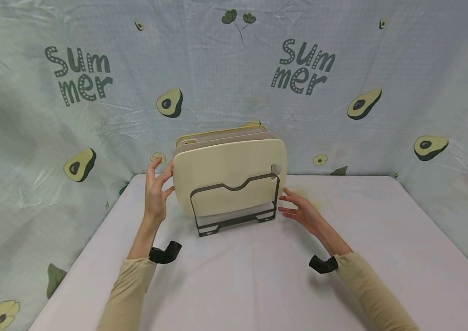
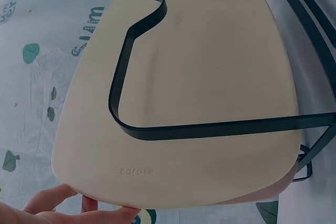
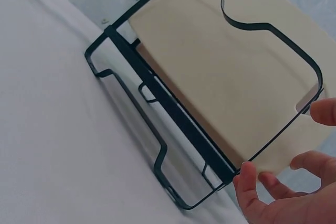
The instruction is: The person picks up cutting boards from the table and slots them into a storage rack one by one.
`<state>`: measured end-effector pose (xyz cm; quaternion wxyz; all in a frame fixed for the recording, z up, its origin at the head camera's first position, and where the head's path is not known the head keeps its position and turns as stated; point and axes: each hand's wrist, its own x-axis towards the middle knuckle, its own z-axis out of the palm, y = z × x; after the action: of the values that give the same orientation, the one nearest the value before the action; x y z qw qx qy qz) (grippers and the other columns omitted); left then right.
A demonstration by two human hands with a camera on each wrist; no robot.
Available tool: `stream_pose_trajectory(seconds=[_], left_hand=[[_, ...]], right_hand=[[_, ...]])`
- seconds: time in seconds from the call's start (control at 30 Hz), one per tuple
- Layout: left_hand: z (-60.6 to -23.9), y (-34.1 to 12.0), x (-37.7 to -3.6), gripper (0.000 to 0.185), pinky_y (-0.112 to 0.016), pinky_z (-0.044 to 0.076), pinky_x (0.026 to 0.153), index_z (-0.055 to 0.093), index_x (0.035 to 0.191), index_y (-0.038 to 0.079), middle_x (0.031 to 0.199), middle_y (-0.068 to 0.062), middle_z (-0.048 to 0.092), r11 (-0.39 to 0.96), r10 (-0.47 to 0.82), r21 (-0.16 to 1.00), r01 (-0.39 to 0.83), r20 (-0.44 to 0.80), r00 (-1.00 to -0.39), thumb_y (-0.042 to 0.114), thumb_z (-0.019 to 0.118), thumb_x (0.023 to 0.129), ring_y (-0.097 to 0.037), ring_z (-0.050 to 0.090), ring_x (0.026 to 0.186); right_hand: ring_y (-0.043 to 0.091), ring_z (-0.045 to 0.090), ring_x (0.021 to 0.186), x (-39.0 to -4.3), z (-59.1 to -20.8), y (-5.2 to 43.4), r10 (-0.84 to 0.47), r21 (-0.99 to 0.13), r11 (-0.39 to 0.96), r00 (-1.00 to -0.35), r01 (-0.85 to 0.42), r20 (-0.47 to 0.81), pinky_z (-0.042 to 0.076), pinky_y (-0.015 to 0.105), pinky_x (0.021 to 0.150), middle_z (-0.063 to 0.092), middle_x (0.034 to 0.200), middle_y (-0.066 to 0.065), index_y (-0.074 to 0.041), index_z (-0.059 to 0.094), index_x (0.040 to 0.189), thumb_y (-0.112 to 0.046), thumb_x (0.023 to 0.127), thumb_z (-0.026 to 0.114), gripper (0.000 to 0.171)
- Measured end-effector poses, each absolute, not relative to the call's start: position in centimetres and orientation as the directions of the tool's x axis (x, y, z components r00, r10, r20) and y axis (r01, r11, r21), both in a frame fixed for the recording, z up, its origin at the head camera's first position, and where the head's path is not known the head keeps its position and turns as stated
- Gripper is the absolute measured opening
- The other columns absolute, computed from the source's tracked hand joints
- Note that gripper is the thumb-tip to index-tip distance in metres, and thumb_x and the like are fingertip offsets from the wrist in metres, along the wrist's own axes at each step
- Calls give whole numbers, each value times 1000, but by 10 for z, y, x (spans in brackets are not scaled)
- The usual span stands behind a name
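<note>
Both hands open, left hand [image 1: 156, 193] touching cream cutting board [image 1: 229, 181]; right hand [image 1: 301, 212] beside black rack [image 1: 234, 218]

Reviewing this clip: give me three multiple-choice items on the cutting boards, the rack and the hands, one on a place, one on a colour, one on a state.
1. Where does the front cream cutting board stand?
A. flat on the table
B. upright in the black wire rack
C. lifted clear above the rack

2. What colour is the rack's wire?
A. black
B. white
C. red

3. How is the right hand?
A. closed in a fist
B. gripping the rack's wire
C. open, fingers spread beside the rack

Answers: 1 B, the head view shows the board on edge behind the rack's front wire loop, with more boards behind it. 2 A, the wire is dark in all three views. 3 C, its fingers are straight and apart, while the left hand has its fingertips at the board's left edge.
</note>
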<state>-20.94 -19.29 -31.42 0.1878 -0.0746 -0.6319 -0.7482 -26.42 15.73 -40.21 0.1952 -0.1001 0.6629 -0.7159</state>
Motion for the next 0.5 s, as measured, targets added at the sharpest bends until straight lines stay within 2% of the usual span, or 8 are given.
stream_pose_trajectory(seconds=[0.3,0.5], left_hand=[[-329,-194,-206,51,-51,28,97,22,137,11,143,-18,30,-133,-191,921,366,339,-921,15,34,88,-12,42,105],[-333,-193,-207,45,-50,30,96,27,132,6,142,-17,32,-124,-206,923,364,335,-919,16,33,88,-11,43,104]], right_hand=[[47,25,128,-264,-412,157,-403,-982,-47,-903,183,-150,40,24,83,12,146,20,-13,1,144,-23,95,29,58],[46,27,127,-262,-411,158,-401,-983,-14,-902,181,-161,41,22,82,11,146,21,-14,0,144,-24,96,29,57]])
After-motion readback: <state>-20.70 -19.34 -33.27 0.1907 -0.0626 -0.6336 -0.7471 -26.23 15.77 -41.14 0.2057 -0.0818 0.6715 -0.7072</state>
